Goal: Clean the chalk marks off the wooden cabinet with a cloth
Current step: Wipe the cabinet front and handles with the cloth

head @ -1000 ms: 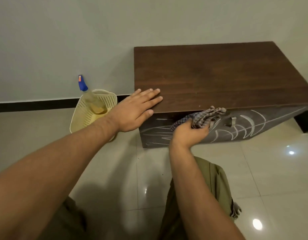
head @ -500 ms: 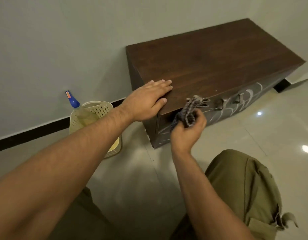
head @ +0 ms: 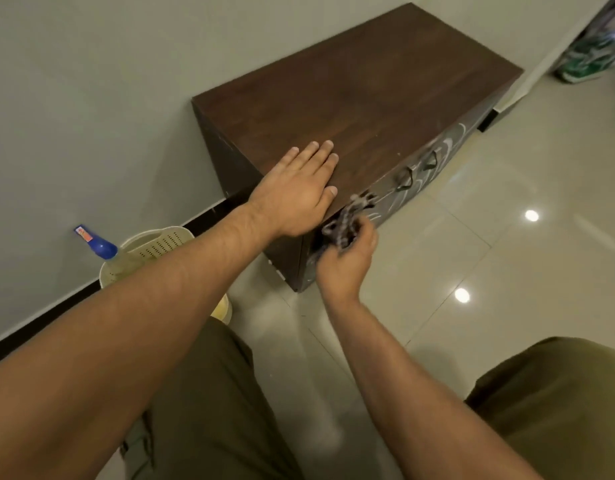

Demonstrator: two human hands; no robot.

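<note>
1. A person crouching on a tiled floor [head: 472, 244] works at the front of a low wooden cabinet [head: 368, 98] set against a pale wall [head: 91, 98]. A bunched checked cloth [head: 347, 220] is held to the panel bearing white chalk marks [head: 444, 147].
2. The wiping step appears to be in hand at the left end of the front panel, where the cloth sits just below the top edge. Curved chalk lines run on towards the two metal handles [head: 404, 178] and past them, so most of the job looks undone.
3. The next move seems to call for firm strokes carried rightwards along the panel and round the handles, with the cloth turned to a fresh fold as it loads with dust.
4. The right hand [head: 347, 265] has its fingers curled round the cloth, the forearm reaching in from below. The cloth is blurred, so exactly where it meets the wood cannot be made out.
5. The left hand [head: 295, 192] lies palm down on the cabinet top near the front left corner, fingers straight and close together. It holds nothing and seems to be bracing.
6. A blue-capped spray bottle [head: 101, 249] stands in a cream perforated basket [head: 160, 242] on the floor by the wall, left of the cabinet.
</note>
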